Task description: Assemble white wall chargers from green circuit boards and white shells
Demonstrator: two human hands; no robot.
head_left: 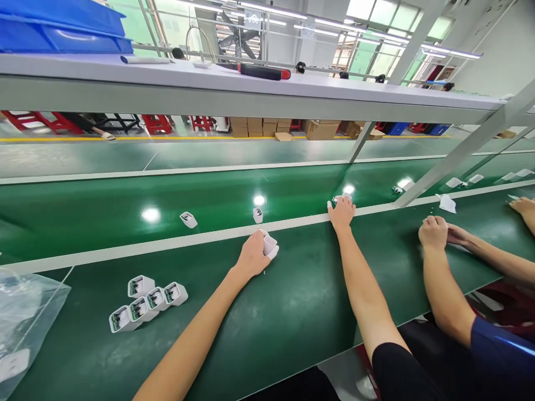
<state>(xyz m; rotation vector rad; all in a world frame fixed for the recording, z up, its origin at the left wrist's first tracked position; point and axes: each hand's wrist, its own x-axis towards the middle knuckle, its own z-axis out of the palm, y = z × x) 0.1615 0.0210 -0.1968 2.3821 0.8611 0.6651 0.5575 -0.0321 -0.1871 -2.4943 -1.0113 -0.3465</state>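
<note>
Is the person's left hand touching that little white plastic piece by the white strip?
Touching. The head view shows the left hand with its fingers wrapped round the white housing, no gap between them, just short of the belt's white strip.

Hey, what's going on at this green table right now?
A person works at a long green bench beside a conveyor belt. Their left hand holds a small white plastic casing near the white edge strip. Their right hand reaches over that strip and touches another small part on the belt. Five more casings sit in a cluster on the bench at left, and two lie loose on the belt. A co-worker's hands rest on the bench at right.
</note>
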